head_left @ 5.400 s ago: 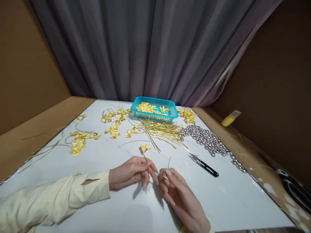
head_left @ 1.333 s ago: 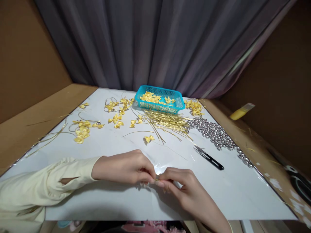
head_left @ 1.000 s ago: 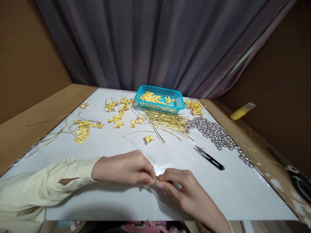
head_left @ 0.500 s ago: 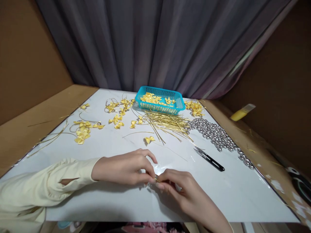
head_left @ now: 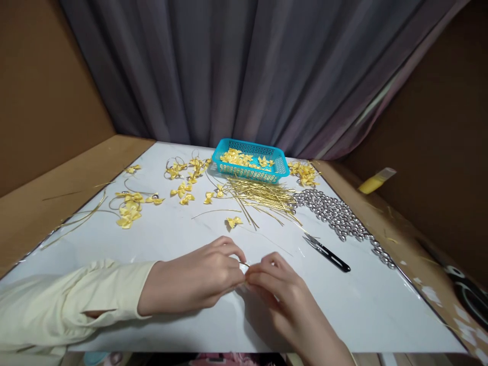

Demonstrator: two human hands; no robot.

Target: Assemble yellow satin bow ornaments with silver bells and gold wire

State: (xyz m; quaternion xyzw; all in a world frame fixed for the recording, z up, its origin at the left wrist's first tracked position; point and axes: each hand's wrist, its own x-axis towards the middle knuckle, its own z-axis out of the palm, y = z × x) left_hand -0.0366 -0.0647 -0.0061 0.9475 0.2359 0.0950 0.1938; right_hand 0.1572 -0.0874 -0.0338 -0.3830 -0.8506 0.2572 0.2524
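Both hands met low on the white table (head_left: 343, 305), well in front of the blue basket (head_left: 249, 161). The left hand (head_left: 190, 282) and right hand (head_left: 280, 295) each pinched one end of a thin gold wire (head_left: 245, 264), a short stretch showing between the fingertips. It looked like a twisting or knotting step; whatever followed would have needed a firm, fine pinch, since the wire was slight and mostly hidden. Nearer the basket lay a loose yellow bow (head_left: 234, 221); to its right front, the black snips (head_left: 328, 252).
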